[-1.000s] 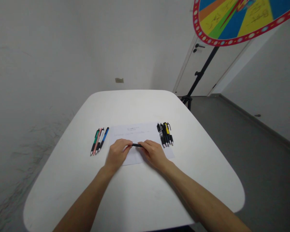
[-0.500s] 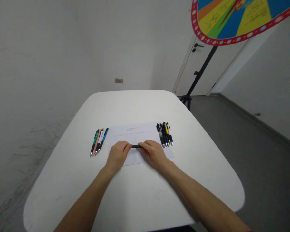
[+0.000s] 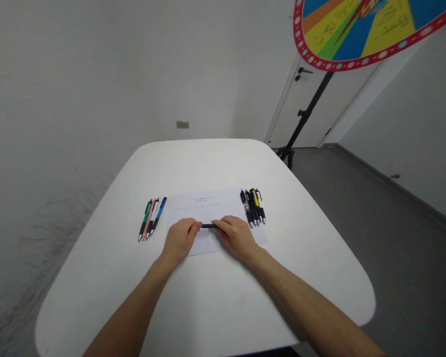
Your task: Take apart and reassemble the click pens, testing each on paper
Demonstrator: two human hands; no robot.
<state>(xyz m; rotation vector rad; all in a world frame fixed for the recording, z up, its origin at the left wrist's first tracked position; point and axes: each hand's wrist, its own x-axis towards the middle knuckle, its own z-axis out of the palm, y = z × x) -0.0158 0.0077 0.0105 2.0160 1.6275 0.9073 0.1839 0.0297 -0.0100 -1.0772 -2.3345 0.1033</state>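
My left hand (image 3: pixel 179 239) and my right hand (image 3: pixel 237 235) meet over a white sheet of paper (image 3: pixel 208 206) on the white table (image 3: pixel 204 307). Both are closed on the ends of a black pen (image 3: pixel 208 226), which lies level between the fingertips just above the sheet. Only a short middle piece of the pen shows; the rest is hidden in the fingers. A row of coloured pens (image 3: pixel 151 217) lies left of the sheet. A group of black pens with one yellow pen (image 3: pixel 253 206) lies right of it, close to my right hand.
A colourful prize wheel (image 3: pixel 364 29) on a black tripod stand (image 3: pixel 301 124) stands behind the table's far right corner, in front of a white door (image 3: pixel 308 104). White walls enclose the left and back. Grey floor runs along the right.
The two hands have drawn slightly closer together along the pen, so less of it shows between them. Nothing else on the table has moved.
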